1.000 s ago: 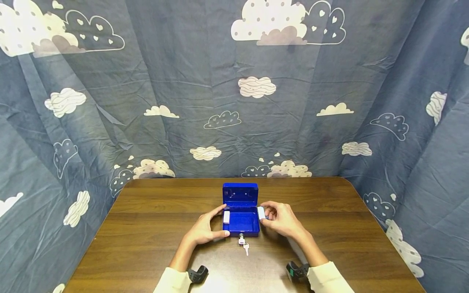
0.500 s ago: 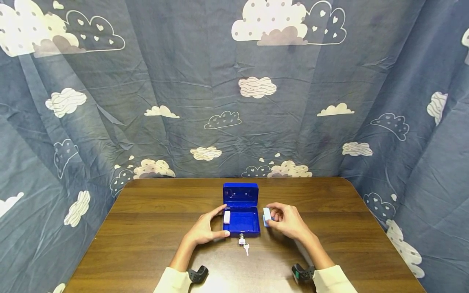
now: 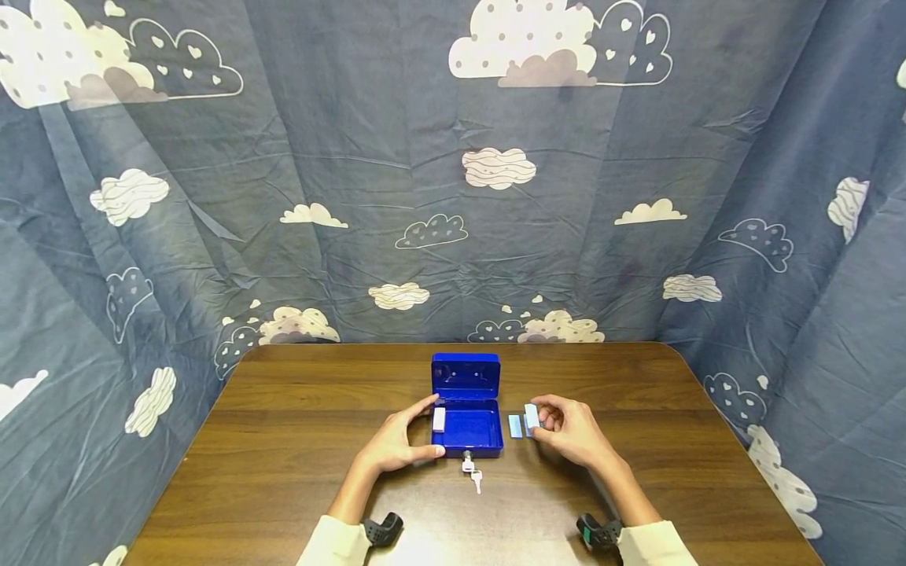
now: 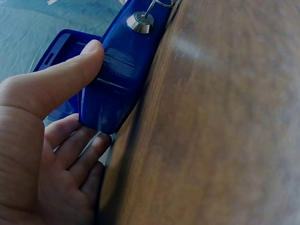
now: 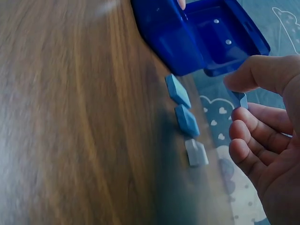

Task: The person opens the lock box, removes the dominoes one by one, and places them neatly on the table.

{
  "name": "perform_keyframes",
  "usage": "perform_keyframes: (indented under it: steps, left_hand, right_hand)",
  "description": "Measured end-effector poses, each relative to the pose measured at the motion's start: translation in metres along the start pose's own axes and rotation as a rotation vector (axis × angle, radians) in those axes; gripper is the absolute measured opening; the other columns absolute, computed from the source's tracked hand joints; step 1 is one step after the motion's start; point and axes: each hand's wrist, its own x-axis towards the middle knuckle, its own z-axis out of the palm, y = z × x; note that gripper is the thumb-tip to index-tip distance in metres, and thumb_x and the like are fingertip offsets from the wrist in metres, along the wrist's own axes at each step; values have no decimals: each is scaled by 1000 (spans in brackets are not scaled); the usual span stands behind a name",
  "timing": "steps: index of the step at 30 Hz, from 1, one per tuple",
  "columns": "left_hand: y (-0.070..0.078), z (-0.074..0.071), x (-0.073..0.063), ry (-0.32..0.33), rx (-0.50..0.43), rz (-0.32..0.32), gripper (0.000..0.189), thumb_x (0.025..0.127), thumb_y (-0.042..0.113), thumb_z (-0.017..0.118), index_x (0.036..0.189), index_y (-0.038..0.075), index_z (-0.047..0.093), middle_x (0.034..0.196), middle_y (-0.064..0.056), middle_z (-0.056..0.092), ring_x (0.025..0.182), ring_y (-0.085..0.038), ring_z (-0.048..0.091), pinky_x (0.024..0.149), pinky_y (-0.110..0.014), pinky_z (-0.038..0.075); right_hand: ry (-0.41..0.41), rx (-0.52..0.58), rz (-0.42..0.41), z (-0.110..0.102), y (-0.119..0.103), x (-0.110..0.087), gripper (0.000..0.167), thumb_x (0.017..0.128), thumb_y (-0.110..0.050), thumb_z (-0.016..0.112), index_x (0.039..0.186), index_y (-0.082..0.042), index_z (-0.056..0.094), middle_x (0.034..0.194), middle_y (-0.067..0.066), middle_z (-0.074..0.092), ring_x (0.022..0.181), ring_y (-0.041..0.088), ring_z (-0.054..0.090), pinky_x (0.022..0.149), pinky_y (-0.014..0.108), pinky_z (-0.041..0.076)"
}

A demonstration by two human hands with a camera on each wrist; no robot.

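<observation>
A blue metal cash box (image 3: 485,452) stands on the table with its lid (image 3: 465,376) raised. My left hand (image 3: 395,443) grips its left side, thumb at the front corner and a finger reaching the back corner. Inside, against the left wall, is a white block (image 3: 439,420). Right of the box, my right hand (image 3: 572,432) pinches a small pale-blue block (image 5: 240,99) between thumb and fingers. Below it lie two blue blocks (image 5: 178,91) and a whitish block (image 5: 197,153) in a row on the table. In the head view the held block partly hides this row.
From the lock (image 4: 140,22) at the box's front hangs a ring with keys (image 3: 477,480), one of them in the lock. The brown wooden table (image 3: 318,393) ends at a blue cloud-patterned curtain (image 3: 354,157).
My right hand has drawn away to the right from the box with the pale block, leaving a blue block on the table in sight. My left hand stays on the box.
</observation>
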Motion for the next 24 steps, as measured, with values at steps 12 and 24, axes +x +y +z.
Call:
perform_keyframes:
  steps: [12, 24]
  left_hand:
    - [1, -1, 1, -13, -12, -39, 94, 79, 35, 88, 158, 15, 42, 147, -11, 60, 137, -26, 55, 118, -55, 38]
    - [3, -1, 0, -9, -14, -28, 94, 79, 35, 88, 158, 13, 41, 145, -13, 61, 135, -29, 57, 116, -56, 40]
  right_hand:
    - [12, 2, 43, -10, 17, -10, 40, 75, 1, 82, 114, 3, 71, 83, 9, 66, 70, 15, 59, 58, 17, 46]
    - [8, -6, 77, -15, 37, -19, 44, 80, 1, 80, 122, 5, 69, 87, 9, 67, 68, 4, 54, 57, 16, 45]
